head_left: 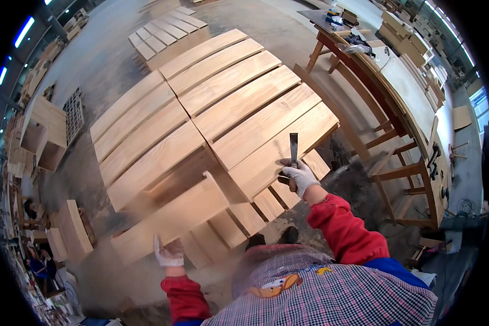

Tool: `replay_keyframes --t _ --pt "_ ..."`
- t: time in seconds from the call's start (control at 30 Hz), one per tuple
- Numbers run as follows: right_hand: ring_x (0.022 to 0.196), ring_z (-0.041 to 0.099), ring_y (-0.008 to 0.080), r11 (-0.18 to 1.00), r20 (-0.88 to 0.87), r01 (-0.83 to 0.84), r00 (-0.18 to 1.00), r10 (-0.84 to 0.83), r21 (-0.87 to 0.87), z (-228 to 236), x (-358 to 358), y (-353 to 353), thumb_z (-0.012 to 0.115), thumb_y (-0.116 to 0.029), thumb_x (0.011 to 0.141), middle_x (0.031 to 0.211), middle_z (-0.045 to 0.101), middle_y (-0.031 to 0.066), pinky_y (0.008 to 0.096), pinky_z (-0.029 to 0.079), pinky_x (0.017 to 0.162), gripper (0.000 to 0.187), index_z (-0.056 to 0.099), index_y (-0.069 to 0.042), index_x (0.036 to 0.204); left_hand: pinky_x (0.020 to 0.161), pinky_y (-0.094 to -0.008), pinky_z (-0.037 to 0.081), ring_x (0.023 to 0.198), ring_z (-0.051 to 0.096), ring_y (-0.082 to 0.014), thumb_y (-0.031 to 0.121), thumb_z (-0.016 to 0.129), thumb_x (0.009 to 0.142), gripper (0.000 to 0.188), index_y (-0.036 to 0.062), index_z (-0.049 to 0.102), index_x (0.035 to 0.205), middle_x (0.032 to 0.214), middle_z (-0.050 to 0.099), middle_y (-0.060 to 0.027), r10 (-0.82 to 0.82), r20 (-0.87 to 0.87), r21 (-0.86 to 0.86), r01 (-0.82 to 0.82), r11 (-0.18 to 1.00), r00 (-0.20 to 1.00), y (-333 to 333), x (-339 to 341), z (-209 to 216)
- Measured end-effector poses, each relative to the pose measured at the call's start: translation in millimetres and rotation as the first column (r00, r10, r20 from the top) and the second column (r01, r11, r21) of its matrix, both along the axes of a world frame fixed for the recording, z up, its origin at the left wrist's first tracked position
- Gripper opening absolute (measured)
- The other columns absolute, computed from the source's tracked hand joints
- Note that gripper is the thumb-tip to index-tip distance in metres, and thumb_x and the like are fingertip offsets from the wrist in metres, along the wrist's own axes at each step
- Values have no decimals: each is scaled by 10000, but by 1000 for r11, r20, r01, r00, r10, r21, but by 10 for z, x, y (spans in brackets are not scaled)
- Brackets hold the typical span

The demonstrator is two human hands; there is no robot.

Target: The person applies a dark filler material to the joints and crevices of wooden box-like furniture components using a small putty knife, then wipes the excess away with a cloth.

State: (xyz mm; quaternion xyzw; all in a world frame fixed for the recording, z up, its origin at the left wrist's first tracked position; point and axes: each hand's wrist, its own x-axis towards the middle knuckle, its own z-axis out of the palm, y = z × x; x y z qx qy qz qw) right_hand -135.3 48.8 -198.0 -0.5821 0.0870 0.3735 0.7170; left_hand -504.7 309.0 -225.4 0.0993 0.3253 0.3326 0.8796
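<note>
A pale wooden drawer (pixel 185 209) sticks out at an angle from a gap in the near left of a wide block of wooden drawers or cabinets (pixel 239 87). My left hand (pixel 169 253), in a white glove, grips the drawer's near lower edge; the hand and drawer are slightly blurred. In my gloved right hand (pixel 300 176) is a flat, narrow-bladed scraper (pixel 294 148), its metal blade upright above my closed fingers. That hand is over the near right edge of the block. Lower wooden drawer fronts (pixel 267 204) show beneath it.
At the right stands a long workbench (pixel 386 81) on wooden legs, with bags and small items on it. Another slatted wooden stack (pixel 171 32) lies beyond the block. Wooden boxes (pixel 51 133) and a dark grid rack (pixel 74 113) are on the left. Loose panels (pixel 76 231) stand near left.
</note>
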Motion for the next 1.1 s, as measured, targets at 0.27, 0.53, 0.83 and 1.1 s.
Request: replay_keyframes --t 0.27,0.53,0.83,1.1 --pt "818 610 205 995 -48 94 995 -92 23 -183 -70 -916 579 29 820 953 596 84 343 553 693 245 545 -29 1055 579 -327 490 798 613 -229 329 552 861 379 51 554 1118 1029 633 -109 -149 -109 32 153 988 983 -1236 -669 426" --pt "643 608 198 924 -49 380 923 -382 -43 -392 -43 -2601 578 16 822 829 612 72 336 528 555 230 562 -55 1041 927 -451 484 1109 546 -295 146 571 855 359 30 513 1189 1188 571 -146 -224 -239 111 256 960 945 -2704 537 300" --pt "642 604 185 798 -53 577 804 -593 -172 -591 -358 -4032 561 14 825 826 618 46 342 533 575 272 563 -109 1068 954 -448 462 1086 543 -306 92 534 869 356 23 473 1213 1198 551 -137 -350 307 -129 403 906 885 -3257 2187 -185" --pt "647 600 207 759 -102 613 759 -643 -220 -660 -660 -4405 549 13 823 831 616 53 366 520 561 274 554 -120 1063 925 -396 503 1025 580 -279 53 539 863 264 -34 502 1109 1118 587 -158 -292 277 -31 312 950 916 -3415 3067 -480"
